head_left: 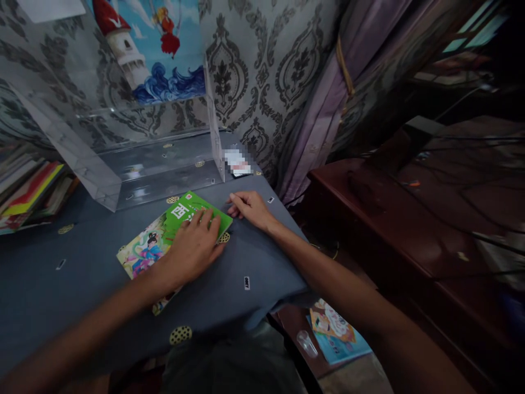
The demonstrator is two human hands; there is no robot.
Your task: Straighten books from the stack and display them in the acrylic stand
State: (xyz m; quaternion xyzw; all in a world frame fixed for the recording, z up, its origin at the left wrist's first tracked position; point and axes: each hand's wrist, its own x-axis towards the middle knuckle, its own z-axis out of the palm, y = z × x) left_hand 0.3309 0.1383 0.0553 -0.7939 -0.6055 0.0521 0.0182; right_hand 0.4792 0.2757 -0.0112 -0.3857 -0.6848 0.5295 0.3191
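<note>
The left hand (196,245) lies palm down on a thin rectangular book (174,219), fingers slightly spread and laid over the green part of the illustrated cover, not closed around it. The book, smooth and paper-covered, lies flat and turned at an angle on the grey-blue tablecloth (221,312), in front of a clear, hard-edged rack (158,164). The right hand (249,209) rests on the cloth just beside the book's corner, fingers loosely curled; whether anything is inside them cannot be told. The cloth carries dotted yellow ovals and small pale rectangular labels. To the left of the rack is a stack of books (35,189) with uneven edges. Behind stands patterned damask wallpaper (262,65), with a gathered purple curtain (309,148) beside it.
</note>
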